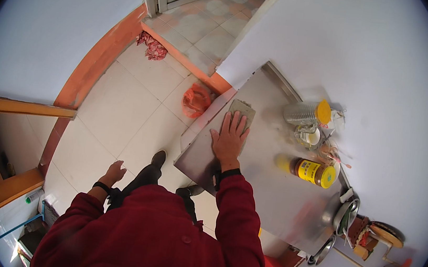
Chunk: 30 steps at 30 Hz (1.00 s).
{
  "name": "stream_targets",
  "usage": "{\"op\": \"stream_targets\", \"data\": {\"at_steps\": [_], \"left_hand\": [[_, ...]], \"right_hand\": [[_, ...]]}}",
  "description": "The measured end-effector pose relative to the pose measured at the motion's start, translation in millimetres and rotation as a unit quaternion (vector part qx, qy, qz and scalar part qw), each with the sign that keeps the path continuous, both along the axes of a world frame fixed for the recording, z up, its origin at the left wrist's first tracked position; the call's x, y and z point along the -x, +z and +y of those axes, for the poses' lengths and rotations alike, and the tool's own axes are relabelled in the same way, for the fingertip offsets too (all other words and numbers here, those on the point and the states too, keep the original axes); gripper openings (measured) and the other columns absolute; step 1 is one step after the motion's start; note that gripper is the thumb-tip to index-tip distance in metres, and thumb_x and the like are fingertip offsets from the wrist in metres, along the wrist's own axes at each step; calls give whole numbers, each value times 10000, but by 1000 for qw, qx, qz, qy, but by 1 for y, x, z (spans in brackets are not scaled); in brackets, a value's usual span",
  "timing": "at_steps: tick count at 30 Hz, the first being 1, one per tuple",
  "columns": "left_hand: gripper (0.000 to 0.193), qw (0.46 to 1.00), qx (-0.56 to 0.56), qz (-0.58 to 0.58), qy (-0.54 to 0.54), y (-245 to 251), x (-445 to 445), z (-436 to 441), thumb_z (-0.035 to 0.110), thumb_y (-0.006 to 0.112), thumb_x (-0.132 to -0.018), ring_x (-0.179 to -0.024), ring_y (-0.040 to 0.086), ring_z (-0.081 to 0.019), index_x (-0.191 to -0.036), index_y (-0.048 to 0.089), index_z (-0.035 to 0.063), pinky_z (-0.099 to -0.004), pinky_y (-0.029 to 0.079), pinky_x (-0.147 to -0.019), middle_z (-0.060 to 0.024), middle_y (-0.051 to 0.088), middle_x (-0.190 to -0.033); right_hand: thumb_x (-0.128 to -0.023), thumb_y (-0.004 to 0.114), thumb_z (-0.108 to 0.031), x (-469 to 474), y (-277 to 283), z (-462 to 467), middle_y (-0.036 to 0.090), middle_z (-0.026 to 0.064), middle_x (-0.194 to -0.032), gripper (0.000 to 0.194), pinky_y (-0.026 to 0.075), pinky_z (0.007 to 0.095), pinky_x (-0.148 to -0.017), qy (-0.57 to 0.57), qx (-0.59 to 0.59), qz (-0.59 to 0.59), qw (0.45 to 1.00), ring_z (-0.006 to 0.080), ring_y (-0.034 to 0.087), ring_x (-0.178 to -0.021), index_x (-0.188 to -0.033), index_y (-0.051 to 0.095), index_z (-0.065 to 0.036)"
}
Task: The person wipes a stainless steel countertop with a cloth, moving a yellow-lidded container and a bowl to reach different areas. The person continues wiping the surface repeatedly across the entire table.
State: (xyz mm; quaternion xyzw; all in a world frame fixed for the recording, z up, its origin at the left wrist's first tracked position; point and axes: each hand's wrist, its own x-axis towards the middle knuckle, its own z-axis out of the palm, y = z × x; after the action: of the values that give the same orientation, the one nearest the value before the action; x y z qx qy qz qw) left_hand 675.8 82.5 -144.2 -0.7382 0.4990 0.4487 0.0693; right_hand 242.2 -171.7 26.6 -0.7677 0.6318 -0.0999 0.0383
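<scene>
My right hand [231, 141] lies with its palm down and fingers spread on a folded grey-green cloth [243, 109], pressing it to a stainless steel tabletop [251, 201]. The cloth sticks out beyond my fingertips, and its lower part is hidden under the palm. To the left of my body, my left hand [113, 173] hangs over the tiled floor with its fingers loosely bent and nothing in it. Right of the cloth stand a ribbed clear jar with a yellow lid [305, 112], a glass jug [306, 137] and a brown jar with a yellow label [312, 172].
Metal bowls [341, 219] and a wall rack with a pan lid [386, 234] are at the right. A red plastic bag [196, 100] sits on the floor by the table. A patterned red cloth [152, 46] lies at the orange-edged step [183, 57]. A wooden frame [19, 107] stands left.
</scene>
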Motion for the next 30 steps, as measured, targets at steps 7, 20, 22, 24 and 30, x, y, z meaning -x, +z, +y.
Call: {"op": "stream_targets", "data": {"at_steps": [7,20,22,24,30], "left_hand": [[623,997,-44,6,68,-23,-31,12,314,659,-892,-1332,526,-387,-1384,546,-51,-426,419,-1135,-278,576,-1385],[568,994,15,39,98,-21,-46,8,265,674,-905,-1327,535,-384,-1367,563,-46,-433,425,-1132,-265,590,-1377],[567,993,-4,31,111,-20,-50,18,262,676,-903,-1325,536,-387,-1366,564,-46,-438,429,-1128,-268,589,-1376],[568,992,-10,26,121,-22,-57,31,267,674,-901,-1321,540,-388,-1362,567,-47,-435,431,-1126,-269,591,-1374],[567,992,-44,15,121,-41,-66,55,285,664,-900,-1286,569,-398,-1349,577,-50,-435,453,-1103,-269,611,-1344]], "right_hand": [[-823,723,-499,-49,15,96,284,160,-1639,893,192,685,-1159,143,-169,33,975,421,205,-1517,-1535,387,-77],[-876,661,-293,22,-14,-134,518,91,-1380,292,270,666,-1119,116,58,-4,992,384,357,-1419,-1107,634,-116],[-883,657,-292,25,-19,-167,514,94,-1380,272,264,669,-1121,93,67,8,993,390,356,-1418,-1084,634,-111],[-892,652,-284,23,-22,-170,532,93,-1337,244,255,676,-1122,79,79,-7,994,388,355,-1420,-1051,636,-100],[-887,659,-290,-17,-5,-26,566,79,-1259,290,221,689,-1138,254,-89,28,963,349,373,-1413,-1104,626,-101]]}}
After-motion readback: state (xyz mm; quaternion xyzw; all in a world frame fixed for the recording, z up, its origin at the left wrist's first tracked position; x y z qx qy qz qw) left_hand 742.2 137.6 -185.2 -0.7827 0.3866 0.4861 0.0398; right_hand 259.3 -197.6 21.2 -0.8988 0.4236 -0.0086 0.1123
